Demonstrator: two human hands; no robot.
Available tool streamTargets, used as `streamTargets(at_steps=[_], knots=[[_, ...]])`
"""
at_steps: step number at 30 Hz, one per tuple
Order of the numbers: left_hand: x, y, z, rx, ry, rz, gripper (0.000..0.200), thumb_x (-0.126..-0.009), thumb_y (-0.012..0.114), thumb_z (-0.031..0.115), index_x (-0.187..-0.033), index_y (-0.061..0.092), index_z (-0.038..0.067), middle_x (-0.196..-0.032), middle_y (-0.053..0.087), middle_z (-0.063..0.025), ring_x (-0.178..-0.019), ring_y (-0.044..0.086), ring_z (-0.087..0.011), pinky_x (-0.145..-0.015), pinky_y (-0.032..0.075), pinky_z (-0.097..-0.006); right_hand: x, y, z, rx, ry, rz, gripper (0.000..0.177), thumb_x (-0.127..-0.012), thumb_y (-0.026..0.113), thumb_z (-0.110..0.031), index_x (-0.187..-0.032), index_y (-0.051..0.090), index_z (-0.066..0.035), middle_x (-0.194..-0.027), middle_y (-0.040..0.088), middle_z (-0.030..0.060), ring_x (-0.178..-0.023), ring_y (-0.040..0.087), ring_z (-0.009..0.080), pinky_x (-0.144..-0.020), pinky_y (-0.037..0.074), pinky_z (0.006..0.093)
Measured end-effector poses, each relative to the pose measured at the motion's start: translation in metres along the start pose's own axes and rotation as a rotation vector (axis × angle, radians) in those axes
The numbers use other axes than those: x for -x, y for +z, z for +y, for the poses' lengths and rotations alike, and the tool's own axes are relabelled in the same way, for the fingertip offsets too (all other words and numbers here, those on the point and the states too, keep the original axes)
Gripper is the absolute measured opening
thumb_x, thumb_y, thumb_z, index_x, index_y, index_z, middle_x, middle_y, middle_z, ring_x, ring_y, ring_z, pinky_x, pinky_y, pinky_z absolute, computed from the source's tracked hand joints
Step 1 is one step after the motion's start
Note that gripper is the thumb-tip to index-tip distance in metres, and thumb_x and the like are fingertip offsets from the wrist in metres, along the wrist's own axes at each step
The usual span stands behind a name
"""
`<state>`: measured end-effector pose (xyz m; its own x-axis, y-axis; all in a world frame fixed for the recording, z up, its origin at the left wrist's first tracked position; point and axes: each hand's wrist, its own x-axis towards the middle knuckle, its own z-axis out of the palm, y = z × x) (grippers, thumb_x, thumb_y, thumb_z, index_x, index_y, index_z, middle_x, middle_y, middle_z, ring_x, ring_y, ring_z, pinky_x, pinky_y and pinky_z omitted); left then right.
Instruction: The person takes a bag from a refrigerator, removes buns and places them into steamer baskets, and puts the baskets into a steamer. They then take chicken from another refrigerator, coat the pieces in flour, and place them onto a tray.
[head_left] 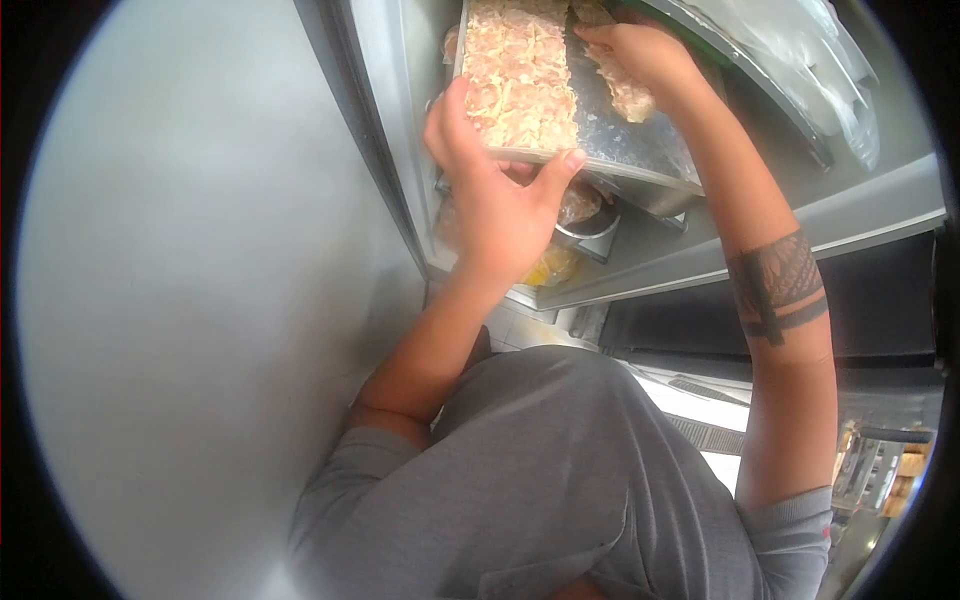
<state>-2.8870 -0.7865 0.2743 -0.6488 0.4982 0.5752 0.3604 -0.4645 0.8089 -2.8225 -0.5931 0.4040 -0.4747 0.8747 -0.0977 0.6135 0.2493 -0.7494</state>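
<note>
A metal tray sits inside an open refrigerated cabinet at the top of the view. Rows of pale, lumpy food pieces cover its left part. My left hand grips the tray's near left corner, thumb on the front edge and fingers around the side and below. My right hand reaches over the tray's right part, its fingers bent at a short separate row of the same pieces. Part of that hand's fingers is hidden, and whether it holds a piece is unclear.
A large grey door panel fills the left side. Below the tray are a round metal container and a yellow bag. Clear plastic hangs at the upper right. The cabinet's sill runs under my right forearm.
</note>
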Motion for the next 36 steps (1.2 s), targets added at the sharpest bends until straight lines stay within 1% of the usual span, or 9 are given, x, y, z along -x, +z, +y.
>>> streamTargets(at_steps=[5, 12, 15, 17, 20, 27, 30, 33, 36], knots=[[-0.001, 0.0, 0.0, 0.003, -0.022, -0.007, 0.107, -0.081, 0.089, 0.013, -0.159, 0.017, 0.004, -0.153, 0.025, -0.0195, -0.124, 0.053, -0.0285, -0.083, 0.057, -0.032, -0.006, -0.002, 0.021, 0.405, -0.364, 0.197, 0.048, -0.096, 0.07, -0.04, -0.117, 0.068, 0.003, -0.093, 0.071, 0.0094, -0.077, 0.065, 0.0177, -0.072, 0.053, 0.0324], [-0.006, 0.001, 0.007, 0.01, -0.032, -0.024, 0.108, -0.08, 0.089, 0.011, -0.159, 0.016, 0.002, -0.151, 0.025, -0.0195, -0.117, 0.058, -0.0263, -0.085, 0.057, -0.0335, 0.017, -0.011, 0.013, 0.202, -0.183, 0.096, 0.037, -0.089, 0.077, -0.036, -0.102, 0.074, -0.001, -0.07, 0.064, 0.0084, -0.067, 0.062, 0.024, -0.07, 0.051, 0.0376], [-0.01, 0.0, 0.013, 0.049, -0.076, -0.015, 0.109, -0.079, 0.091, 0.011, -0.159, 0.017, 0.001, -0.151, 0.025, -0.0195, -0.116, 0.059, -0.0258, -0.086, 0.057, -0.0336, 0.019, -0.026, 0.02, -0.111, 0.175, -0.088, 0.059, -0.085, 0.081, -0.038, -0.127, 0.067, 0.001, -0.088, 0.069, 0.0149, -0.084, 0.066, 0.0273, -0.084, 0.053, 0.04], [-0.015, 0.001, 0.018, 0.095, -0.121, 0.011, 0.109, -0.077, 0.092, 0.011, -0.158, 0.019, 0.002, -0.152, 0.024, -0.0189, -0.118, 0.058, -0.0248, -0.086, 0.057, -0.033, 0.026, -0.042, 0.034, -0.606, 0.005, -0.532, 0.046, -0.104, 0.06, -0.037, -0.122, 0.062, 0.006, -0.092, 0.065, 0.0105, -0.065, 0.06, 0.0122, -0.053, 0.05, 0.0241], [-0.032, 0.009, 0.006, 0.048, -0.051, 0.043, 0.109, -0.075, 0.094, 0.016, -0.156, 0.024, 0.001, -0.148, 0.031, -0.0214, -0.118, 0.059, -0.0309, -0.089, 0.057, -0.0391, 0.054, -0.062, 0.042, -0.944, -0.053, -0.841, 0.033, -0.107, 0.058, -0.026, -0.117, 0.059, 0.005, -0.095, 0.064, 0.009, -0.069, 0.061, 0.0144, -0.047, 0.052, 0.0263], [-0.137, 0.069, -0.014, -0.752, 0.346, 0.376, 0.065, -0.084, 0.082, 0.025, -0.125, 0.056, -0.018, -0.117, 0.064, -0.033, -0.114, 0.058, -0.0476, -0.102, 0.044, -0.0562, 0.158, -0.081, 0.093, -1.32, -0.176, -0.711, 0.048, -0.105, 0.055, -0.016, -0.133, 0.045, 0.022, -0.124, 0.057, 0.0406, -0.062, 0.067, 0.0254, -0.038, 0.057, 0.0282], [-0.159, 0.084, -0.042, -0.86, 0.343, 0.198, 0.084, -0.081, 0.085, 0.032, -0.136, 0.048, -0.021, -0.145, 0.044, -0.0407, -0.132, 0.047, -0.0516, -0.114, 0.036, -0.06, 0.192, -0.065, 0.135, -1.307, -0.045, -0.599, 0.042, -0.101, 0.061, -0.013, -0.127, 0.055, 0.018, -0.108, 0.067, 0.0302, -0.058, 0.068, 0.0233, -0.035, 0.054, 0.029], [-0.125, 0.079, -0.039, -0.669, 0.482, 0.293, 0.043, -0.083, 0.085, 0.021, -0.11, 0.06, -0.002, -0.111, 0.057, -0.0188, -0.103, 0.055, -0.034, -0.094, 0.044, -0.0433, 0.222, -0.051, 0.187, -1.324, 0.245, -0.514, 0.033, -0.098, 0.066, -0.009, -0.123, 0.062, 0.012, -0.098, 0.071, 0.0202, -0.055, 0.067, 0.0194, -0.033, 0.051, 0.0286], [0.003, 0.067, -0.06, -0.4, 0.429, -0.023, 0.02, -0.088, 0.078, 0.012, -0.096, 0.062, 0.004, -0.099, 0.059, -0.0131, -0.091, 0.055, -0.0321, -0.085, 0.045, -0.0419, 0.249, -0.04, 0.253, -1.124, 0.439, -0.452, 0.032, -0.098, 0.069, -0.015, -0.12, 0.064, 0.007, -0.087, 0.069, 0.0138, -0.058, 0.065, 0.0178, -0.041, 0.051, 0.0296]])
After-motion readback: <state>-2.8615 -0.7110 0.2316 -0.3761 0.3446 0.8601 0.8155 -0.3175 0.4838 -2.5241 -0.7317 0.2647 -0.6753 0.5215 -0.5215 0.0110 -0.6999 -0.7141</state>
